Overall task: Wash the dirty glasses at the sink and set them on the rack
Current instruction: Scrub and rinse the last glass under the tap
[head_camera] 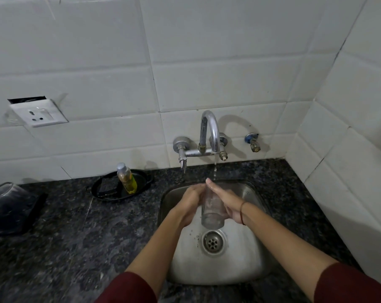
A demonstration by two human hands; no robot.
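Observation:
A clear drinking glass [212,212] is held over the steel sink [257,265], lying along my line of sight with its base toward me. My left hand [190,203] wraps its left side. My right hand [225,201] presses flat against its right side, fingers stretched toward the tap [210,132]. A thin stream of water falls from the spout just beyond my fingertips. At the far left a second glass [7,189] rests upside down on a dark rack [21,215].
A bottle of yellow liquid [126,178] stands on a black oval tray [106,193] left of the sink. The drain [212,241] sits below the glass. Dark granite counter [86,248] surrounds the sink; tiled walls close in behind and at right. A wall socket [39,115] is upper left.

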